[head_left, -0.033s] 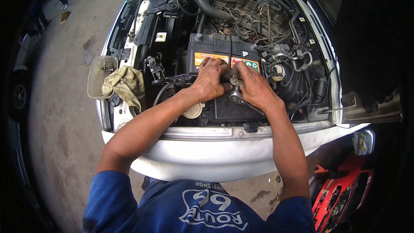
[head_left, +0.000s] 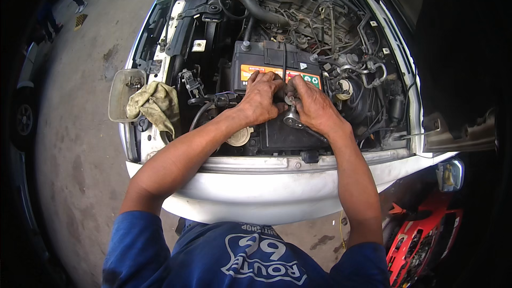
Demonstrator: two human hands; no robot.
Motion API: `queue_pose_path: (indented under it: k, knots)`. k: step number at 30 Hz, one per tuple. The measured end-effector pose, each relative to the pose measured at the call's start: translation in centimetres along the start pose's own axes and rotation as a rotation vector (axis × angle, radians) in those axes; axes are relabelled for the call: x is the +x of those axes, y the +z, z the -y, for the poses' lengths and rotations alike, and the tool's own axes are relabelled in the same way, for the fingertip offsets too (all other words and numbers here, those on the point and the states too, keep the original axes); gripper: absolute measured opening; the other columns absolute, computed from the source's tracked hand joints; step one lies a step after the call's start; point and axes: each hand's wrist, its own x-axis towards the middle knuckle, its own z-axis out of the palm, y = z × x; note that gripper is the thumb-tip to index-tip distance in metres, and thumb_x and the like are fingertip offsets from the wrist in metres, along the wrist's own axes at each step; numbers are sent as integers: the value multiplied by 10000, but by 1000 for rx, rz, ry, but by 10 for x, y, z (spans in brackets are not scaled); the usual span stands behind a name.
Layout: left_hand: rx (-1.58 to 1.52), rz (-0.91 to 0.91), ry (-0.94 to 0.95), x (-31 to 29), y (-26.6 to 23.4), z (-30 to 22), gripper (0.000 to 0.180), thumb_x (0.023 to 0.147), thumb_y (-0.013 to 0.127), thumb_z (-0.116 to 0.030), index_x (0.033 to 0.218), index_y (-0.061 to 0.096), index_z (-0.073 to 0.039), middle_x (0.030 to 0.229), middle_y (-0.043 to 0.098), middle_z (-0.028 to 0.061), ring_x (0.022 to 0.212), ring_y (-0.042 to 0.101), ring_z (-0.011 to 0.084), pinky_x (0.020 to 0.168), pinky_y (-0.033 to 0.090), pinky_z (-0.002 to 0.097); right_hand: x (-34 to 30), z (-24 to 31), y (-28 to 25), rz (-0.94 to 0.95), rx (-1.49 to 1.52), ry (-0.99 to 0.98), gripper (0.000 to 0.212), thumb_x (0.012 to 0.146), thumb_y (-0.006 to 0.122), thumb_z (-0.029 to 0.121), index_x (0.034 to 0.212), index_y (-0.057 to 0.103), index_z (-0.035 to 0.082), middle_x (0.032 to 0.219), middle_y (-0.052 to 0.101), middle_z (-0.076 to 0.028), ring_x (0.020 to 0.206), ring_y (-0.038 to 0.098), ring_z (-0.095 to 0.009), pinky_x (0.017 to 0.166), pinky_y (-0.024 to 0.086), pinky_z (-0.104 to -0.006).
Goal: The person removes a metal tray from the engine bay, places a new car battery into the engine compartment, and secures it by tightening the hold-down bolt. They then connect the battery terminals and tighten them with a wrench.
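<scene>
My right hand (head_left: 316,108) is closed around a ratchet wrench (head_left: 292,119), whose round metal head shows below the fingers and whose handle runs off under the palm. Beside it, my left hand (head_left: 260,98) has its fingers bent against the front of a black car battery (head_left: 272,53) with an orange label. Thumb and forefinger of that hand close in by the metal fitting (head_left: 289,100) above the ratchet head; what they grip is hidden. A dark hold-down strap (head_left: 285,58) crosses the battery top and runs down between my hands.
On the left body edge sit a clear plastic tub (head_left: 114,96) with small metal parts and a stained cloth (head_left: 153,104). Hoses and engine parts (head_left: 320,16) crowd the far side. The white front bumper (head_left: 250,194) lies under my forearms. A red car part (head_left: 421,234) stands at lower right.
</scene>
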Motion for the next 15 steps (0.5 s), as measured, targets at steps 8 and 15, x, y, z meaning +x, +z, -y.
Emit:
queue_pose_path:
  k: [8,15]
  knots:
    - [100,130,-14,10,-7,-1,507,786,820,-309,1210,690,-65,1232,559,150,1254,493,344,1174,287,511,3,10,-10,47,-9,59,376,808,584,-95,1156,478,0,1083,645,-231,1105,619,-435,942,512,-499]
    - [37,56,46,6,-4,7,358,841,801,-273,1107,710,-52,1181,570,140,1194,520,335,1124,333,488,2,10,-12,25,17,69,251,839,575,-87,1081,557,-22,1045,668,-216,1040,649,-433,912,516,-488]
